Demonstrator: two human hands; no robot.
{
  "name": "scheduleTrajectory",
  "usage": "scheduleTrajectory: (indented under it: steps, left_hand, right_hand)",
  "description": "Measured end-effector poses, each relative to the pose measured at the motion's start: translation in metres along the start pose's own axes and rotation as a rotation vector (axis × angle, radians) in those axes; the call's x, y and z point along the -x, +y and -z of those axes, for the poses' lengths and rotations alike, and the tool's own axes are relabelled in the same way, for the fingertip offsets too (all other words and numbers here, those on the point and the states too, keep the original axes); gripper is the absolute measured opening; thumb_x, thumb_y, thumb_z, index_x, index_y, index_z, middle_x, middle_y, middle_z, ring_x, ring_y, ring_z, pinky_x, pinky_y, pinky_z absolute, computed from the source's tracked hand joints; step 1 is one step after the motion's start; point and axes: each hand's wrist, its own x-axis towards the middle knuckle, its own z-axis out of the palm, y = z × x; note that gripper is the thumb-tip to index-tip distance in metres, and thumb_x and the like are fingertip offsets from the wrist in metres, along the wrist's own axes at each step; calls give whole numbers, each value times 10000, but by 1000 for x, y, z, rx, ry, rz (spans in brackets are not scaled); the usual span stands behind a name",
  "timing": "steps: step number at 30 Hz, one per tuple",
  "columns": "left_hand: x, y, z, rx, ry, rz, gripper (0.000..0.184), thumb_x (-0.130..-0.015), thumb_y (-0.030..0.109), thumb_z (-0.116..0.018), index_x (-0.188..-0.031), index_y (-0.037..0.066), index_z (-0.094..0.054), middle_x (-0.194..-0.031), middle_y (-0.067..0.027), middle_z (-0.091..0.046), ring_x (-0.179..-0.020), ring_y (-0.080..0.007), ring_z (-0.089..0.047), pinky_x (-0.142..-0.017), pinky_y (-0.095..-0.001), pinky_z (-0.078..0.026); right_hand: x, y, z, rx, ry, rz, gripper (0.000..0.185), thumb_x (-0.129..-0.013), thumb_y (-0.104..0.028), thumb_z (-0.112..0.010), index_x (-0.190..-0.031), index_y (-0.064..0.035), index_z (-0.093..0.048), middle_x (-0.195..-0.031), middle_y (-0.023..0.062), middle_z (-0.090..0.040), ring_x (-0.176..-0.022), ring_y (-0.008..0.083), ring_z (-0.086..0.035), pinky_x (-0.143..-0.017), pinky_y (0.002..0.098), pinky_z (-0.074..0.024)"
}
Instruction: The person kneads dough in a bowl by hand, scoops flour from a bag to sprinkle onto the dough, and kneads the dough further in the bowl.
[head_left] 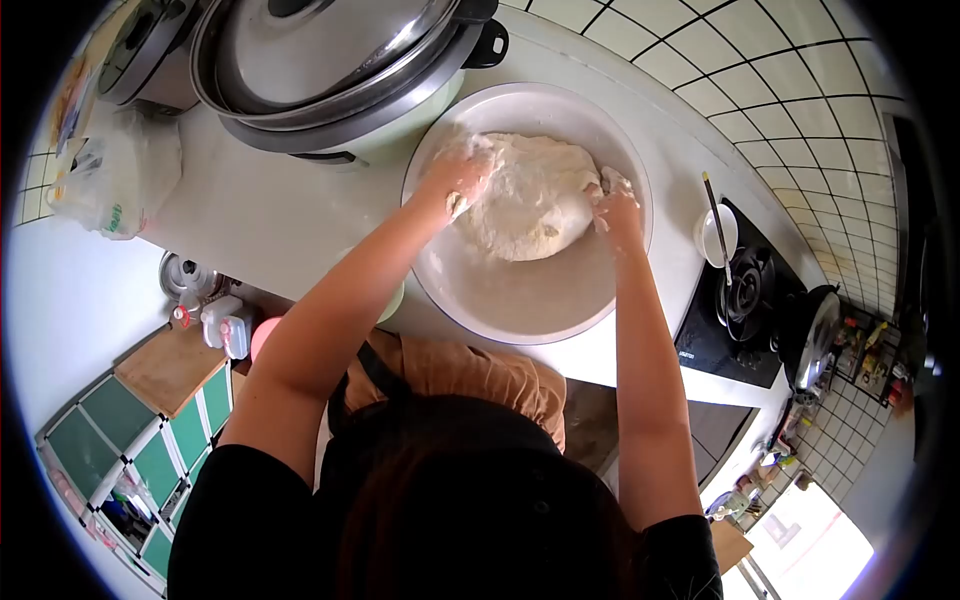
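A large mass of pale dough lies in a wide white basin on the counter. My left hand, dusted with flour, rests against the dough's left edge, its fingers smeared with white. At the right edge of the dough, my right hand has bent fingers closed on the dough, with bits stuck to them. The fingertips of my left hand blend into the floury surface, so their shape is unclear.
A large lidded pot stands beside the basin at upper left, near a plastic bag. To the right are a white bowl with a stick in it and a black gas stove. A tiled wall runs behind.
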Motion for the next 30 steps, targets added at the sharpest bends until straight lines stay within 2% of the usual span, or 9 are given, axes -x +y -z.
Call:
scheduleTrajectory:
  steps: [2, 5, 9, 12, 15, 20, 23, 25, 30]
  left_hand:
    - [0, -10, -24, -230, -74, -70, 337, -858, 192, -538, -1173, 74, -537, -1220, -193, -529, -1131, -340, -499, -949, -401, -406]
    - [35, 36, -4, 666, 217, 304, 254, -873, 191, -532, -1075, 47, -590, -1010, -144, -625, -885, -257, -611, -774, -347, -478]
    - [20, 63, 13, 895, 293, 326, 216, -909, 223, -518, -978, 54, -632, -701, -43, -594, -574, -100, -517, -529, -279, -423]
    - [0, 60, -6, 858, 499, 195, 303, -931, 310, -477, -956, 60, -647, -656, -63, -597, -566, -161, -526, -549, -320, -428]
    - [-1, 57, -5, 465, 214, 211, 319, -931, 275, -465, -1087, 29, -595, -787, -139, -658, -666, -313, -618, -653, -412, -470]
    - [-10, 43, -70, 128, 359, 104, 555, -952, 429, -353, -1361, 55, -376, -1160, -201, -571, -1042, -320, -552, -907, -392, -425]
    - [-21, 28, -65, 789, 125, 243, 563, -963, 444, -303, -1331, 27, -391, -1231, -190, -532, -1151, -296, -498, -1008, -356, -362]
    - [-22, 39, -46, 1770, 175, 478, 493, -985, 362, -291, -1198, -18, -522, -1139, -149, -589, -1083, -282, -546, -981, -345, -398]
    - [4, 14, -19, 369, 433, -233, 397, -978, 268, -309, -1148, 7, -556, -1233, -142, -536, -1135, -254, -509, -1007, -339, -364]
  right_hand:
    - [-7, -9, -2, 270, -180, 236, 159, -755, -158, -672, -907, -154, -715, -1016, 202, -589, -897, 313, -598, -736, 382, -484]
    - [-8, -8, -39, 233, -89, 37, 125, -722, -105, -691, -841, -132, -716, -1010, 199, -586, -887, 313, -595, -730, 383, -480]
    - [-13, -5, -48, 117, 27, -41, 181, -665, -31, -727, -838, -82, -705, -1028, 184, -593, -906, 278, -608, -743, 350, -499]
    - [-12, -6, -40, 19, -36, -26, 293, -660, -20, -734, -944, -48, -673, -1044, 175, -591, -907, 253, -617, -724, 325, -512]
    - [-3, -66, -2, -363, -77, -336, 402, -692, -50, -722, -1077, -23, -610, -1066, 172, -579, -893, 245, -622, -691, 322, -520]
    - [19, -95, 7, -237, -43, -182, 553, -712, -183, -716, -1180, 36, -521, -1193, 199, -542, -1158, 352, -458, -965, 419, -399]
    - [55, -112, -2, -2, 137, 149, 475, -693, -127, -695, -1129, 7, -561, -1159, 182, -557, -1139, 361, -466, -962, 462, -385]
    - [81, -128, 0, 71, 148, 268, 403, -691, -103, -678, -1075, -16, -591, -1151, 168, -558, -1131, 369, -467, -954, 480, -385]
    - [122, -129, 1, 111, 109, 409, 371, -699, -30, -645, -1067, -40, -600, -1180, 131, -528, -1074, 352, -484, -920, 440, -419]
